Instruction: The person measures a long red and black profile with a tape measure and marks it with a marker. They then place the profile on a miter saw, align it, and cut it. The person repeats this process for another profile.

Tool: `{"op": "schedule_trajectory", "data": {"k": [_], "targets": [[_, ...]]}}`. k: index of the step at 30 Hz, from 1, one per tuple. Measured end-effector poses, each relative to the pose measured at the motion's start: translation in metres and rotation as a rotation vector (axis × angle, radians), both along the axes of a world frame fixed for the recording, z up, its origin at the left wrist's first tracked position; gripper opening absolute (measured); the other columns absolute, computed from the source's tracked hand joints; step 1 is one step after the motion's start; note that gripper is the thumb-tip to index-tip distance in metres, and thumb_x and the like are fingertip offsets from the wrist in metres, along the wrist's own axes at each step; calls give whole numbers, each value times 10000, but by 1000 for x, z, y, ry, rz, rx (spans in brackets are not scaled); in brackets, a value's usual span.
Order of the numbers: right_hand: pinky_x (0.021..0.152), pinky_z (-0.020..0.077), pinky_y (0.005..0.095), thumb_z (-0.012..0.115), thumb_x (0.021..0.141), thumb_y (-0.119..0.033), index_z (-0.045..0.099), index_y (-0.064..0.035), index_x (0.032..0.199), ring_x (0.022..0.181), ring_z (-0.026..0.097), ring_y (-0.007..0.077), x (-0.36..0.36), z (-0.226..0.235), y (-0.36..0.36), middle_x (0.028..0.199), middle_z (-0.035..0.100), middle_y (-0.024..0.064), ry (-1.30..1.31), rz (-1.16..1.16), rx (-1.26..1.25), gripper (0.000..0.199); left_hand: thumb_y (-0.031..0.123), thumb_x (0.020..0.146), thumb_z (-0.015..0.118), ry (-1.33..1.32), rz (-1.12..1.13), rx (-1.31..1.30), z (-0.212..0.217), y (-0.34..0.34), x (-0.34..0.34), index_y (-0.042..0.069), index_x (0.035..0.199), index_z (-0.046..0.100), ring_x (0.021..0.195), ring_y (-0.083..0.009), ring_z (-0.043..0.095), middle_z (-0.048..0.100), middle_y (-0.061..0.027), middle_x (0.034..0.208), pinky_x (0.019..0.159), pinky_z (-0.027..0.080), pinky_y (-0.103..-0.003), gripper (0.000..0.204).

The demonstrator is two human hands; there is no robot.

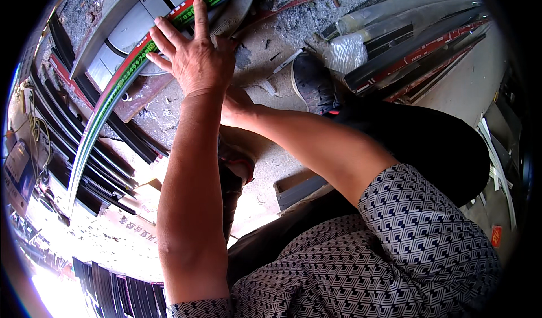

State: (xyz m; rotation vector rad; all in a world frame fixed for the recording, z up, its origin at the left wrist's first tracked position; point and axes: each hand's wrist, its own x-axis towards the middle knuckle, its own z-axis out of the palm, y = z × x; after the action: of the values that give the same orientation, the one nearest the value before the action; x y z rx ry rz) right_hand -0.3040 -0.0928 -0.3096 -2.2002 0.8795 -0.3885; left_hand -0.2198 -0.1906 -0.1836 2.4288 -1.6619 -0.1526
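My left hand [195, 58] lies flat with its fingers spread on a long, thin profile strip [121, 83], green, red and white, and presses it onto a round grey metal saw table [132, 27]. The strip runs from the top centre down to the lower left. My right hand [236, 108] reaches in from the right under my left forearm. Most of it is hidden, so what it holds does not show. My right sleeve [418, 227] has a black-and-white pattern.
Dark profile strips [84, 143] lie stacked at the left. A plastic-wrapped bundle of long profiles [406, 18] sits at the upper right. My shoe [313, 83] and black trouser leg [418, 143] rest on the dusty floor. Printed cardboard [130, 225] lies at the lower left, a grey block [299, 189] at the centre.
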Motion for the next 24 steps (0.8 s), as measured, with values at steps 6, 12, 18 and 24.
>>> {"op": "schedule_trajectory", "data": {"k": [6, 12, 18, 24], "targets": [[631, 571, 485, 636, 992, -290, 647, -51, 904, 676, 717, 369, -56, 61, -20, 739, 711, 188, 171, -456, 542, 255, 455, 894, 666, 15, 27, -1, -1, 5, 4, 444, 1647, 321, 1572, -569, 94, 151, -366, 1677, 1210, 97, -761, 829], [731, 595, 480, 676, 972, -315, 698, 0, 874, 787, 744, 405, -127, 46, -40, 807, 729, 230, 269, -832, 372, 331, 470, 897, 671, 16, 5, -18, 0, 4, 2, 448, 1649, 316, 1575, -570, 83, 140, -367, 1682, 1215, 87, -757, 832], [829, 607, 486, 678, 954, -396, 728, 23, 834, 886, 756, 416, -119, 47, -63, 889, 761, 232, 541, -886, 416, 439, 468, 905, 663, 31, 11, 6, 1, 4, 3, 448, 1653, 306, 1579, -572, 62, 124, -372, 1688, 1218, 81, -753, 829], [773, 596, 446, 723, 895, -318, 729, 15, 805, 804, 754, 383, -108, 26, -69, 828, 754, 218, 412, -1013, 390, 345, 450, 900, 670, 38, 16, 10, 7, 2, 0, 446, 1653, 305, 1574, -576, 76, 123, -371, 1684, 1212, 80, -761, 836]]}}
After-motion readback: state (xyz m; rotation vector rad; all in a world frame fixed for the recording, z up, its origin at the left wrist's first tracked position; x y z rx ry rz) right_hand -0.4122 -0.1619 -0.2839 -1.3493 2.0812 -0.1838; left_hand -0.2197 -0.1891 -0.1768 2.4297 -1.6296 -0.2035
